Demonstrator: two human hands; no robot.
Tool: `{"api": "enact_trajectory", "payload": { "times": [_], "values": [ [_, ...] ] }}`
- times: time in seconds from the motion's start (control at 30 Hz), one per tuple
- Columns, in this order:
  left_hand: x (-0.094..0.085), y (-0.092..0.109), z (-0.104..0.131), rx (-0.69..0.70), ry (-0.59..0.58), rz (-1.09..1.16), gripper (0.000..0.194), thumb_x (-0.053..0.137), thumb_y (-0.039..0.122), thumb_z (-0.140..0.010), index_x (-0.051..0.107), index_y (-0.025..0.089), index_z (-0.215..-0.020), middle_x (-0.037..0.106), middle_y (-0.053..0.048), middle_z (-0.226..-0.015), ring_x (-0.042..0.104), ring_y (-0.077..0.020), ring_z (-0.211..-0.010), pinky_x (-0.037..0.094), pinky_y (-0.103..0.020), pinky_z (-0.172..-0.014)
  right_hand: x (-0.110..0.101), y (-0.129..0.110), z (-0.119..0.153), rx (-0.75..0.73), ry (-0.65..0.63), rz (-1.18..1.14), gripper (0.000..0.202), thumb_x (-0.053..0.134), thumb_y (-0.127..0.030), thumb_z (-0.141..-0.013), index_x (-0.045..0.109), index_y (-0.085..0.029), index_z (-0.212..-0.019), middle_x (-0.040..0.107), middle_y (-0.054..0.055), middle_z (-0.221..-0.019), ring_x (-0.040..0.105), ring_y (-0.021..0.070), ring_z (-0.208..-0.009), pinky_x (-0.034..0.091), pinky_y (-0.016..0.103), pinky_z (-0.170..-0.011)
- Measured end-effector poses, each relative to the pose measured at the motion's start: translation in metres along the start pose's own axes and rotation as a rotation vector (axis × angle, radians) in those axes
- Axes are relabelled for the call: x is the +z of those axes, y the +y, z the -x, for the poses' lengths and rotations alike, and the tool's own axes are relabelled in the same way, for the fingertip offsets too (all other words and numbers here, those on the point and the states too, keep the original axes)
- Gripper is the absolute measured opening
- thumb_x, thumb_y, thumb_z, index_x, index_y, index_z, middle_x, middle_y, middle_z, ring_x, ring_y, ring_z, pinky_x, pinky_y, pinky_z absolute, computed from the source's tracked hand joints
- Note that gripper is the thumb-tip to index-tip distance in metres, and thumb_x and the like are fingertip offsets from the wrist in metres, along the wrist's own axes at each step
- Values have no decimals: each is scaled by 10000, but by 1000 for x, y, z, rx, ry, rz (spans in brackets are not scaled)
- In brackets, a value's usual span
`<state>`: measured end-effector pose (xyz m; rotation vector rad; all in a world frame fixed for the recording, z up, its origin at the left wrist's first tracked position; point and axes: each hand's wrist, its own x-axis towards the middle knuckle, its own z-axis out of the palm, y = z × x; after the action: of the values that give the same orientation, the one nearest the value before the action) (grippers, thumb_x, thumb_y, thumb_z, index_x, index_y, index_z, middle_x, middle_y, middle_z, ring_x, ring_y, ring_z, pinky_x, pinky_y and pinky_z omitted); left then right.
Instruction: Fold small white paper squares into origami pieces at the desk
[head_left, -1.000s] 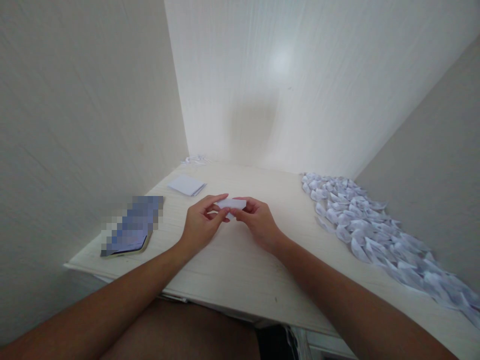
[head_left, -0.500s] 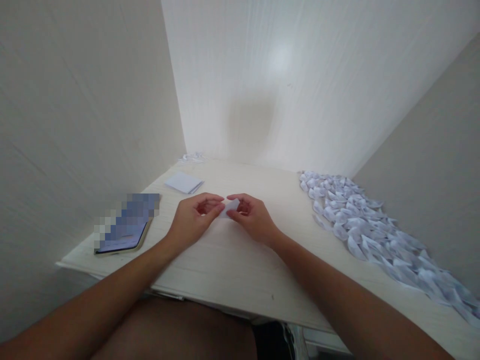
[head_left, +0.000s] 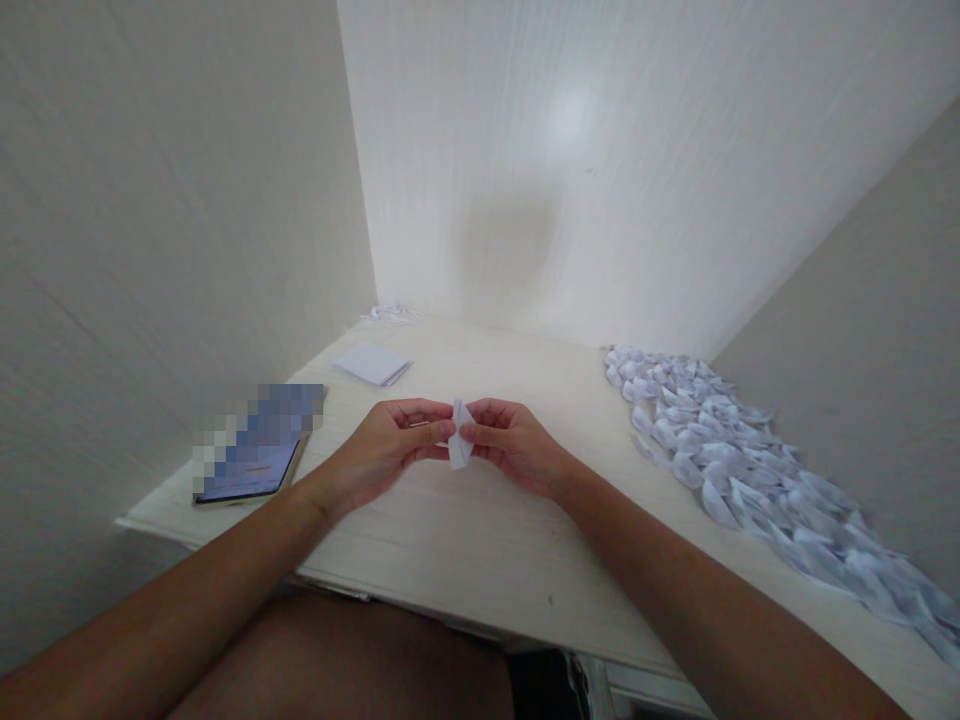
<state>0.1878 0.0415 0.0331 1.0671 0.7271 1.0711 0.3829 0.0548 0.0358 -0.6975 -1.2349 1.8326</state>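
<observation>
The paper (head_left: 459, 453) is right between the two hands, over the middle of the tabletop (head_left: 450, 540). The left hand (head_left: 375, 450) pinches its left edge. The right hand (head_left: 521, 445) pinches its right side, with the thumb pressed on the near face.

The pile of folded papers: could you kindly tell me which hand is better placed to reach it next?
Probably the right hand: it is nearer the pile, with the left hand on the far side of the small paper that both pinch.
</observation>
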Motion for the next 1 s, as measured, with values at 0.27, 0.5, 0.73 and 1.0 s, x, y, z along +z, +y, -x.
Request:
{"api": "enact_trajectory", "payload": {
  "times": [0.27, 0.5, 0.73, 1.0],
  "values": [
    [-6, -10, -2, 136, 72, -222, 301, 862, 298, -741, 787, 177, -1006, 785, -61, -868, 730, -185, -767, 591, -287, -709, 0, 1, -1, -3, 47, 63, 299, 914, -351, -647, 777, -185, -855, 755, 19, -861, 668, 132, -771, 518, 276, -778],
    [-2, -5, 0, 116, 46, -125, 285, 849, 310, -752, 783, 165, -988, 784, -76, -870, 733, -201, -742, 617, -324, -687, 0, 1, -1, 21, 20, 19, 296, 914, -306, -641, 766, -182, -865, 756, 19, -880, 674, 134, -775, 538, 293, -799],
    [4, -2, 3, 72, -34, 70, 293, 804, 314, -820, 780, 184, -1081, 783, -99, -954, 731, -189, -785, 644, -344, -695, -1, -5, 3, 92, -48, -114, 367, 935, -212, -604, 698, -182, -882, 727, -17, -824, 677, 113, -745, 545, 253, -750],
    [8, 0, 7, 213, 29, -118, 381, 817, 340, -801, 770, 164, -1135, 784, -78, -847, 740, -206, -683, 667, -398, -674, 0, -7, 5, 82, -94, -126, 436, 931, -243, -626, 661, -208, -966, 731, -3, -880, 685, 139, -770, 558, 286, -751]
  ]
}}
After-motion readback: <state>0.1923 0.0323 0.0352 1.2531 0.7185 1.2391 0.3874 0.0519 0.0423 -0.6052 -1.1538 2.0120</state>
